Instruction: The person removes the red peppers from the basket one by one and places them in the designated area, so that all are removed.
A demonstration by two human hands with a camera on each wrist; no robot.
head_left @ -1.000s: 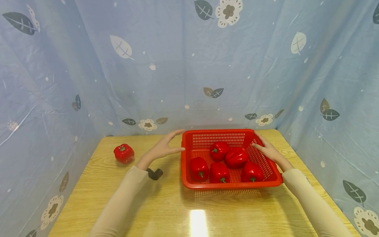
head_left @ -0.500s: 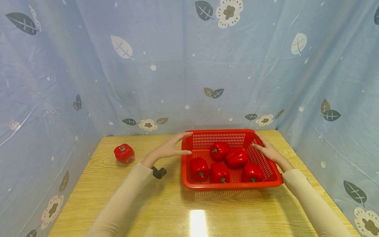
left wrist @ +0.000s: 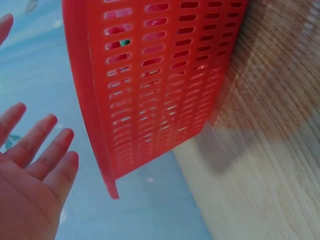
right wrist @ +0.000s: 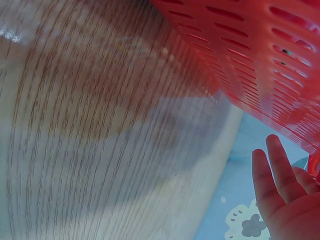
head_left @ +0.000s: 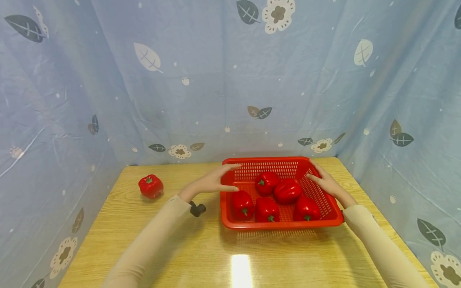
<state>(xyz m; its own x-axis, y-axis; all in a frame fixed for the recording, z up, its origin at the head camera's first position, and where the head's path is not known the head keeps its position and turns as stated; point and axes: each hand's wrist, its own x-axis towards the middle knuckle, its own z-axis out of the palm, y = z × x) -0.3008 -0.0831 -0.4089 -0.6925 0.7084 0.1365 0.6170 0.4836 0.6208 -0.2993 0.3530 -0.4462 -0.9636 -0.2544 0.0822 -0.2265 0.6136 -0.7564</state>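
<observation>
A red plastic basket (head_left: 284, 225) with slotted walls stands on the right half of the table and holds several red bell peppers (head_left: 288, 191). My left hand (head_left: 209, 182) hovers at the basket's left rim, fingers spread and thumb reaching over it. In the left wrist view those fingers (left wrist: 52, 155) are straight and apart from the slotted side. At the right rim is my right hand (head_left: 327, 185), thumb over the inside; whether it touches the rim is unclear. Two of its fingers (right wrist: 282, 172) extend straight in the right wrist view, apart from the basket's outer wall.
A single red bell pepper (head_left: 151, 187) lies on the left of the wooden table (head_left: 173, 248). Blue patterned curtains (head_left: 201, 80) hang behind the table and along both sides. A black device (head_left: 197, 209) sits at the left wrist.
My left hand has moved right, from just outside the basket's left rim to over it. The right hand, basket and peppers stay where they were.
</observation>
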